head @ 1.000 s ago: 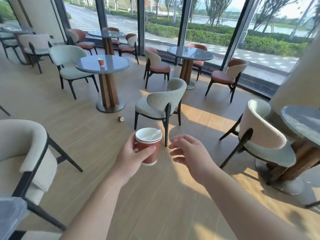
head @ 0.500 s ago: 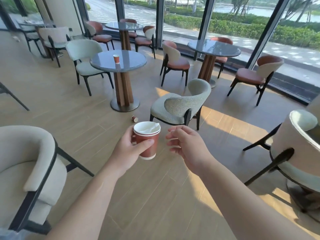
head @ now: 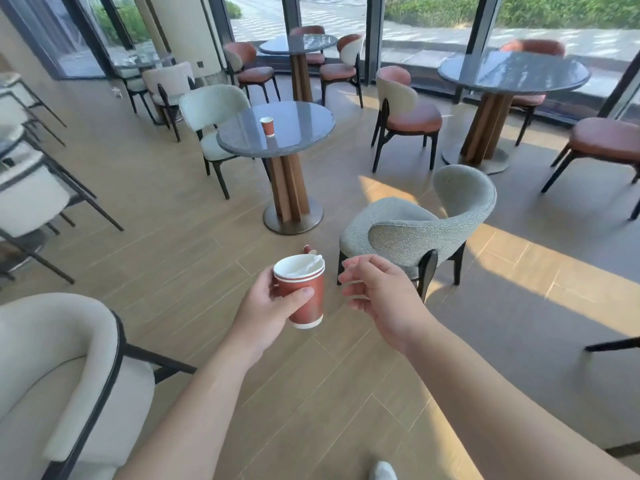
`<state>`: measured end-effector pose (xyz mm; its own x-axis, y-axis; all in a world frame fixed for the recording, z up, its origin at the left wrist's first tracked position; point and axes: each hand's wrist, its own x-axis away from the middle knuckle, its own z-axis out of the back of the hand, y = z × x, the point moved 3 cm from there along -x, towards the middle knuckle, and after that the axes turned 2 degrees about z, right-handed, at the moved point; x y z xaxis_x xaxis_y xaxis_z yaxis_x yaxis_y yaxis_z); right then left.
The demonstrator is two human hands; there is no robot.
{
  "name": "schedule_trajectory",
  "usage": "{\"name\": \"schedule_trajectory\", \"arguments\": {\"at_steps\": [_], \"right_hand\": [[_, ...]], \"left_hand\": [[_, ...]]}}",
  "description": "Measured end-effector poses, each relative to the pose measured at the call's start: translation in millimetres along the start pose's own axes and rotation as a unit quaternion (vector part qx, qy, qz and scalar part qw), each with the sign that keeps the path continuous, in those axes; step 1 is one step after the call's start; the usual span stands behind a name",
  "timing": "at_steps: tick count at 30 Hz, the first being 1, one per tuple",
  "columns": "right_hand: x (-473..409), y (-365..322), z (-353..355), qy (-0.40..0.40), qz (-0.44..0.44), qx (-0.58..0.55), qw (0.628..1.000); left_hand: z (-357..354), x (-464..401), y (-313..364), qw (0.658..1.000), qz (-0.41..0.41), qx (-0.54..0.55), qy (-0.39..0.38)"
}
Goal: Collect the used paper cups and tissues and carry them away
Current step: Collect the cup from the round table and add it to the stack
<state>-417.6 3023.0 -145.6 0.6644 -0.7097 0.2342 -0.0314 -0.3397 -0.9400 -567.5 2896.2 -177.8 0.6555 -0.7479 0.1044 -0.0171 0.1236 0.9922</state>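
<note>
My left hand grips a red paper cup with a white rim, held upright in front of me; a crumpled white tissue sits inside it. My right hand hovers just right of the cup, fingers curled and apart, holding nothing. A second red paper cup stands on the round grey table ahead. A third small red cup lies on the wooden floor near that table's base, partly hidden behind the held cup.
A grey-green chair stands right of the floor cup. A cream armchair fills the lower left. More round tables and orange-seated chairs stand by the glass wall. Chairs with black legs line the left side.
The view has moved forward toward the round table with the cup; the floor cup now sits just behind the held cup. Both hands keep their pose.
</note>
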Motion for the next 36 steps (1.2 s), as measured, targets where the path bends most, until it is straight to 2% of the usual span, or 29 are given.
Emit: {"name": "schedule_trajectory", "arguments": {"at_steps": [5, 10, 16, 21, 29, 36], "right_hand": [[-74, -25, 4, -0.037, -0.003, -0.003, 0.999], [-128, -30, -18, -0.087, -0.013, 0.018, 0.996], [-205, -25, -48, -0.100, -0.024, 0.035, 0.994], [-283, -23, -79, -0.071, -0.022, 0.057, 0.996], [-407, -42, -144, 0.002, -0.018, 0.070, 0.997], [-470, -35, -185, 0.024, -0.030, 0.067, 0.997]], "left_hand": [[-2, -56, 9, 0.999, -0.002, -0.015, 0.037], [22, -98, 15, 0.994, 0.005, 0.035, 0.104], [49, -165, 7, 0.993, 0.014, 0.048, 0.106], [81, -256, -9, 0.995, 0.016, 0.063, 0.077], [147, -409, 0, 0.998, 0.028, 0.056, -0.025], [188, -486, 7, 0.997, 0.025, 0.038, -0.055]]}}
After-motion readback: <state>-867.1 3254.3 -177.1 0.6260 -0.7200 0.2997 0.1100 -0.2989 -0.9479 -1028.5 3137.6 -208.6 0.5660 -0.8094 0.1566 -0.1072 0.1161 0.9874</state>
